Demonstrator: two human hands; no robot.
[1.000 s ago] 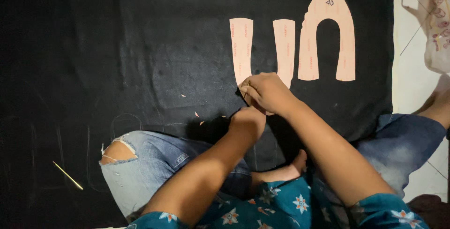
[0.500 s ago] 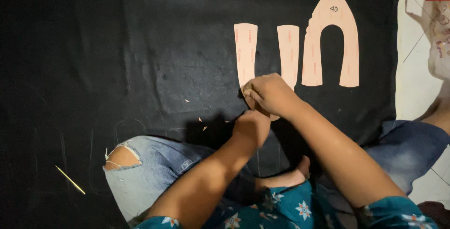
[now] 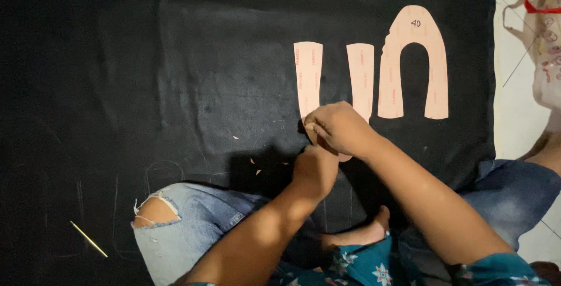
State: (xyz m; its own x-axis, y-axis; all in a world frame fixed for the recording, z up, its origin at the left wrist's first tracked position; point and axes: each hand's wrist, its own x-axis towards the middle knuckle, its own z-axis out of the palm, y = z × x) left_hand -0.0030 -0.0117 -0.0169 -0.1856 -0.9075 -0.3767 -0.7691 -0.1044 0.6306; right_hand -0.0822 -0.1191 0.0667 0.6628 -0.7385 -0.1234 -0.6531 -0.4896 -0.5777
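My right hand (image 3: 339, 127) is closed on the lower end of the left pattern strip (image 3: 308, 78) lying on black cloth (image 3: 175, 87), my left hand (image 3: 315, 166) curled beneath, grip unclear; bare cloth lies leftward, the arched piece (image 3: 414, 64) crowds right.

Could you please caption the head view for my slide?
Both hands, left hand and right hand, meet over a paper pattern piece on black cloth.

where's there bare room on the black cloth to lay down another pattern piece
The wide stretch of black cloth left of the long strip is bare, up to the top edge. It is crowded on the right: long strip, short strip and arch piece sit close, with the right hand and left hand just below.
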